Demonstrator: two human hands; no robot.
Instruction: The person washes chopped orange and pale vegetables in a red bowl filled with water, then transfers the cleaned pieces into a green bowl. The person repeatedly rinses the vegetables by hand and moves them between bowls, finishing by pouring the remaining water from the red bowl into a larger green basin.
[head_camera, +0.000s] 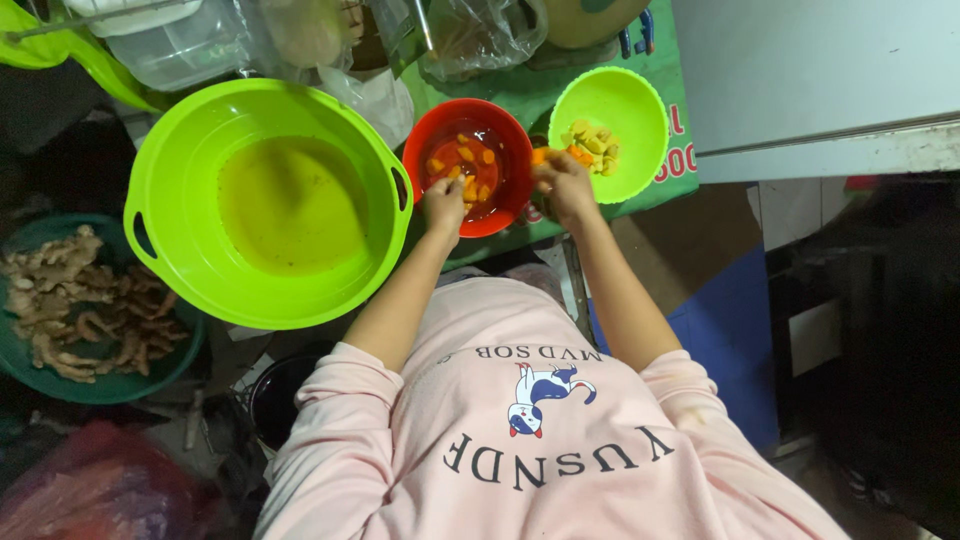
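My left hand (443, 205) rests at the near rim of a red bowl (510, 140) that holds water and several orange pieces (465, 155). Its fingers are curled, and I cannot tell whether it grips anything. My right hand (565, 187) is just right of the red bowl, fingers closed on a small orange piece (541, 155). Beyond it stands a small lime green bowl (640, 110) with yellow and orange cut pieces (590, 145) inside. I wear a pink sweatshirt (530, 440).
A large lime green basin (170, 180) of yellowish water stands at the left. A dark green basin (20, 350) at far left holds ginger roots (85, 305). Plastic bags and containers (190, 40) crowd the back. A white appliance (820, 80) stands at right.
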